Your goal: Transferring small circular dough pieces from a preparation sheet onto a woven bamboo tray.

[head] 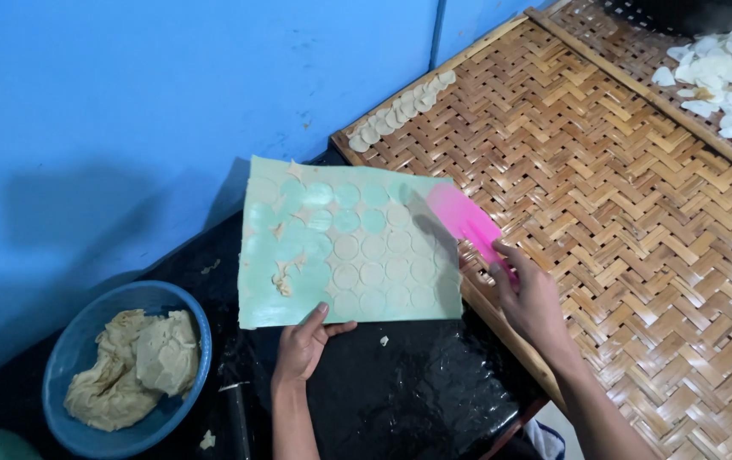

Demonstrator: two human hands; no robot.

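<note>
No packages, no labels, no signs, no screens anywhere in view

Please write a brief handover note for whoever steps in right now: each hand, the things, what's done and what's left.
Left hand grips the near edge of the green mat.
Right hand holds the pink scraper at the mat's right edge.
Done: some dough rounds lie on the woven tray.
Left: cut rounds remain on the mat.
Blue bowl holds dough.

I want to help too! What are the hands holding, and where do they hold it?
The left hand holds the green mat by its near edge. The right hand holds the pink scraper by its lower end.
</note>
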